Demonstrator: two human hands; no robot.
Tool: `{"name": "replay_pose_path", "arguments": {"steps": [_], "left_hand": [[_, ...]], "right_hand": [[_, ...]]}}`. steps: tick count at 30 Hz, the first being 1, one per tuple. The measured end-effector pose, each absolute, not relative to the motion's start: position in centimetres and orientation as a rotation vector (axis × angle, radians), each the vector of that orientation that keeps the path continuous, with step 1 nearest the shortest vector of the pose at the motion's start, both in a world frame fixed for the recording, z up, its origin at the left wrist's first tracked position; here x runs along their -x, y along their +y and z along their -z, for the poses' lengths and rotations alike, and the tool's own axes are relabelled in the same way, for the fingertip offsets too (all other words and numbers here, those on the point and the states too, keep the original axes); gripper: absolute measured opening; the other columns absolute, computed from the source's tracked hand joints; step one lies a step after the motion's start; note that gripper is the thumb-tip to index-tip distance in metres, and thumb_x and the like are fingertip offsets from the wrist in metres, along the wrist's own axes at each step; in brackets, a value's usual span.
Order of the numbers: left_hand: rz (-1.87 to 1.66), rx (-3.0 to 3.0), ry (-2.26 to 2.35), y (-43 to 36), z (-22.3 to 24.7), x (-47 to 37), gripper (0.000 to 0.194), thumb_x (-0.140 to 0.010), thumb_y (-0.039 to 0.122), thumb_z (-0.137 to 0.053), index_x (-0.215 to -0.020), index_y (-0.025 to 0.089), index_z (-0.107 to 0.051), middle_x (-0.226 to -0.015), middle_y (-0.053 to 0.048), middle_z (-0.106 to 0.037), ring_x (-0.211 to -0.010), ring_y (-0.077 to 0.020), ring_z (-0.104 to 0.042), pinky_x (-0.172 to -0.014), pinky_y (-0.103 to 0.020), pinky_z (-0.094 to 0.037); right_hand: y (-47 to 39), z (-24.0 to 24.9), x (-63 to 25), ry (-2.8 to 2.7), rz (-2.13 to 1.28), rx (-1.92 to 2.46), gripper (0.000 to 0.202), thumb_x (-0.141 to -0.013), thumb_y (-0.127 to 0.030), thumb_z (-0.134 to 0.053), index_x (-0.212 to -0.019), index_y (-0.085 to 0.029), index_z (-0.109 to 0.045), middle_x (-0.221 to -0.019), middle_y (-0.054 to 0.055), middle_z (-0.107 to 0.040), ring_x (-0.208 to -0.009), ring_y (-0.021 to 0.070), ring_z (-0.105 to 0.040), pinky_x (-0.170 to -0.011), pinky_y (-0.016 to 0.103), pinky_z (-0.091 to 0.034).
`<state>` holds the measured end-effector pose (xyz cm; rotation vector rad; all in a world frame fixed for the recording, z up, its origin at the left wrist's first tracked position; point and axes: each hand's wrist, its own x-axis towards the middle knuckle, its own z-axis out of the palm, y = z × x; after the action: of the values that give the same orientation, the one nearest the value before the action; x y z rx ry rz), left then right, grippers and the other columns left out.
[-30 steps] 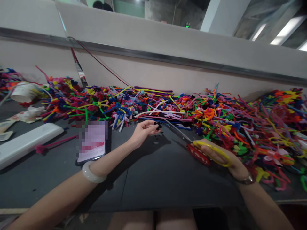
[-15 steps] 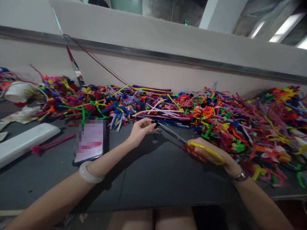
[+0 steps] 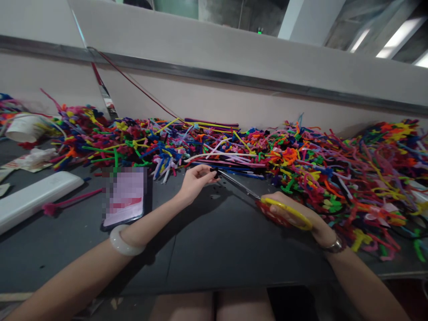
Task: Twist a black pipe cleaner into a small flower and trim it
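My left hand [image 3: 197, 182] pinches a small black fuzzy piece [image 3: 214, 172] between thumb and fingers, above the dark tabletop. It looks like pipe cleaner, but its full shape is hidden by my fingers. My right hand [image 3: 290, 208] is wrapped round the scissors [image 3: 301, 218], which have a yellow and a red handle loop. Their long metal blades point left, and the tips meet the black piece at my left fingertips. Several tiny dark bits [image 3: 216, 196] lie on the table below.
A long heap of coloured pipe cleaners [image 3: 234, 149] runs along the back wall and spreads down the right side. On the left lie a phone [image 3: 129, 196], a pink pipe-cleaner piece [image 3: 50, 209], a long white case [image 3: 40, 198] and a tipped white cup [image 3: 23, 128].
Both hands keep nearly the same place. A few more dark bits show on the table under the blade tips, and the black piece has shifted slightly left.
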<state>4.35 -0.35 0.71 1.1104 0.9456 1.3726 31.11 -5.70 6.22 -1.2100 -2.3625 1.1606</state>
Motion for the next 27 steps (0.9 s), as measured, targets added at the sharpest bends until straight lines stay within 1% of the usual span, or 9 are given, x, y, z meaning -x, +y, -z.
{"name": "replay_pose_path", "arguments": {"steps": [5, 12, 17, 20, 22, 24, 27], "left_hand": [[-1.376, -1.09, 0.936, -0.3, -0.7, -4.4, 0.021, -0.061, 0.023, -0.068, -0.074, 0.014, -0.055, -0.061, 0.003, -0.058, -0.063, -0.0145, -0.065, -0.066, -0.025, -0.053], [-1.372, -1.073, 0.949, -0.3, -0.7, -4.3, 0.021, -0.061, 0.022, -0.069, -0.073, 0.014, -0.054, -0.061, 0.003, -0.059, -0.064, -0.0153, -0.065, -0.065, -0.025, -0.053], [-1.368, -1.058, 0.968, -0.3, -0.8, -4.3, 0.021, -0.061, 0.024, -0.069, -0.074, 0.013, -0.055, -0.061, 0.002, -0.06, -0.065, -0.0152, -0.065, -0.068, -0.026, -0.052], [-1.377, -1.04, 0.976, -0.2, -0.7, -4.2, 0.022, -0.061, 0.024, -0.069, -0.075, 0.014, -0.055, -0.061, 0.003, -0.059, -0.064, -0.015, -0.065, -0.069, -0.027, -0.052], [-1.379, -1.033, 0.967, -0.2, -0.7, -4.2, 0.022, -0.061, 0.024, -0.069, -0.075, 0.014, -0.055, -0.061, 0.003, -0.058, -0.065, -0.0152, -0.065, -0.069, -0.026, -0.052], [-1.383, -1.028, 0.957, -0.2, -0.6, -4.1, 0.022, -0.062, 0.024, -0.069, -0.077, 0.014, -0.056, -0.061, 0.003, -0.059, -0.066, -0.0153, -0.065, -0.069, -0.026, -0.052], [-1.391, -1.022, 0.954, -0.1, -0.5, -4.0, 0.022, -0.062, 0.024, -0.069, -0.077, 0.014, -0.057, -0.062, 0.003, -0.06, -0.066, -0.0155, -0.065, -0.069, -0.026, -0.052]], "right_hand": [[-5.3, -5.7, -31.2, -2.407, -1.216, 1.186, 0.038, -0.083, -0.052, -0.035, -0.072, -0.017, -0.045, -0.058, -0.001, -0.047, -0.047, 0.0093, -0.042, -0.041, 0.021, -0.032], [-5.1, -5.2, -31.2, -2.417, -1.221, 1.202, 0.039, -0.083, -0.053, -0.034, -0.069, -0.017, -0.041, -0.056, -0.003, -0.043, -0.048, 0.0084, -0.039, -0.043, 0.02, -0.03], [-4.7, -4.8, -30.7, -2.446, -1.102, 1.288, 0.041, -0.079, -0.053, -0.043, -0.063, -0.016, -0.04, -0.054, -0.005, -0.038, -0.045, 0.006, -0.034, -0.04, 0.018, -0.025], [-4.4, -4.6, -30.6, -2.393, -1.141, 1.312, 0.042, -0.078, -0.056, -0.043, -0.063, -0.016, -0.04, -0.052, -0.005, -0.038, -0.041, 0.0055, -0.034, -0.037, 0.018, -0.024], [-4.5, -4.7, -30.7, -2.304, -1.191, 1.304, 0.043, -0.08, -0.057, -0.038, -0.064, -0.017, -0.042, -0.053, -0.003, -0.042, -0.04, 0.0069, -0.038, -0.037, 0.019, -0.029], [-4.8, -5.1, -30.8, -2.205, -1.239, 1.266, 0.047, -0.081, -0.06, -0.03, -0.067, -0.017, -0.045, -0.057, 0.001, -0.05, -0.043, 0.0101, -0.046, -0.04, 0.022, -0.036], [-5.7, -5.8, -31.0, -2.102, -1.254, 1.192, 0.052, -0.08, -0.063, -0.025, -0.079, -0.018, -0.052, -0.071, 0.007, -0.057, -0.06, 0.0172, -0.057, -0.05, 0.027, -0.045]]}}
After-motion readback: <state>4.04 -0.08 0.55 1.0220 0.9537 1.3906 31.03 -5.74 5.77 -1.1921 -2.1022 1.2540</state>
